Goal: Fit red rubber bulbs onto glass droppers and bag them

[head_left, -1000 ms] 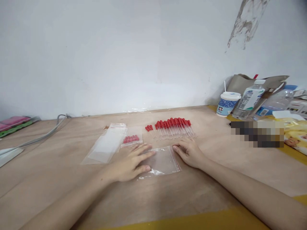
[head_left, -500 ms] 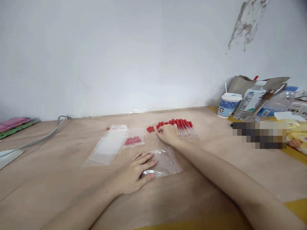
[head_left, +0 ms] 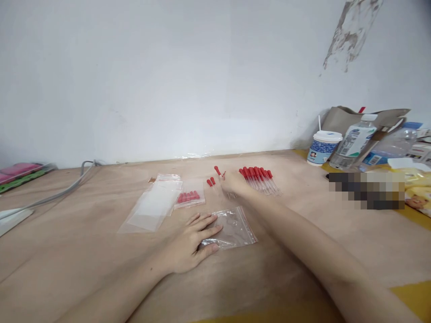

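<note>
My left hand (head_left: 192,240) lies flat with fingers spread on the left edge of an empty clear zip bag (head_left: 235,226) with a red strip. My right hand (head_left: 234,183) reaches to the row of red-bulbed glass droppers (head_left: 259,178) and is pinched on one or more droppers (head_left: 217,171), whose red bulbs stick up from the fingers. Two more droppers (head_left: 210,181) lie just left of that hand. A small zip bag filled with red-bulbed droppers (head_left: 189,197) lies further left, beside a stack of empty clear bags (head_left: 153,205).
The brown table (head_left: 84,251) has a yellow front edge. At the right stand a paper cup with a straw (head_left: 321,147), plastic bottles (head_left: 352,141), a brown paper bag (head_left: 363,117) and yellow packs (head_left: 415,188). A grey cable (head_left: 57,194) and pink-green packs (head_left: 20,175) lie at the left.
My right hand left the empty bag's corner, reached forward to the dropper row and has closed on droppers, lifting them slightly. My left hand slid a little toward me but stays on the bag.
</note>
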The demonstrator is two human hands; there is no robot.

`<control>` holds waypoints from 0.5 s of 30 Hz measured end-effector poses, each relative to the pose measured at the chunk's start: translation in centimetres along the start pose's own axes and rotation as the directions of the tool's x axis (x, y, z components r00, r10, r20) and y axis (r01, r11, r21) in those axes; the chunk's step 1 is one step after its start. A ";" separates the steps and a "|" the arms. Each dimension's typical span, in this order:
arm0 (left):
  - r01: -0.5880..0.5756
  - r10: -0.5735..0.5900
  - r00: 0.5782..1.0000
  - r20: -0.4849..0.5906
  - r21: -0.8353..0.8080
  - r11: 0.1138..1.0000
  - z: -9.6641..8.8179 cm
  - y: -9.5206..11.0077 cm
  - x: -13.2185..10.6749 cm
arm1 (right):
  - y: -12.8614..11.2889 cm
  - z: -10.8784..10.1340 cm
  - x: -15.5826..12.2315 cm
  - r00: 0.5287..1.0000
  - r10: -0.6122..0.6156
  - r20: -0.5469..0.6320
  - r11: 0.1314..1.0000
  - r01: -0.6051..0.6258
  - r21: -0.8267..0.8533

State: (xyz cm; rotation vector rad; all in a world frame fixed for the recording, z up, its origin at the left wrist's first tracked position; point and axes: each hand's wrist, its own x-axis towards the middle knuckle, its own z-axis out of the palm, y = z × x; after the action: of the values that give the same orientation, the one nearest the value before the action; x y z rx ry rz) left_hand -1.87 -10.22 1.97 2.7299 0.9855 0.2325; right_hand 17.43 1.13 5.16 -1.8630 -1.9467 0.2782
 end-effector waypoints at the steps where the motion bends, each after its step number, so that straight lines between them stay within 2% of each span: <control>1: 0.003 -0.003 1.000 0.001 -0.001 1.000 0.0 0.0 0.0 | 0.9 -0.4 -0.6 0.999 -0.032 -0.005 0.998 0.032 0.045; 4: 0.015 -0.015 1.000 0.002 -0.007 1.000 -0.1 0.1 0.0 | 4.4 -0.8 -3.1 0.992 -0.103 -0.071 0.968 0.117 0.223; 6: 0.010 -0.010 1.000 -0.004 -0.012 1.000 -0.1 0.1 0.1 | 6.9 -0.6 -5.1 0.975 -0.110 -0.191 0.775 0.204 0.598; 8: 0.002 -0.002 1.000 -0.008 -0.013 1.000 -0.1 0.0 0.1 | 8.7 -0.3 -7.0 0.982 -0.062 -0.180 0.601 0.181 0.779; 11: -0.001 0.001 1.000 -0.007 -0.011 1.000 0.0 -0.2 0.1 | 9.6 0.2 -8.9 0.993 0.016 -0.119 0.447 0.100 0.889; 15: 0.005 -0.005 1.000 0.000 0.002 1.000 0.2 -0.2 0.1 | 9.1 1.1 -9.6 0.998 0.022 -0.051 0.368 0.039 0.929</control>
State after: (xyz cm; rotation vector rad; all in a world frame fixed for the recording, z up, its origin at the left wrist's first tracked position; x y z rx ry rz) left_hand -1.90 -10.03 1.75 2.7288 0.9929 0.2308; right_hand 25.14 -7.48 -1.34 -1.0154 -1.2212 1.0731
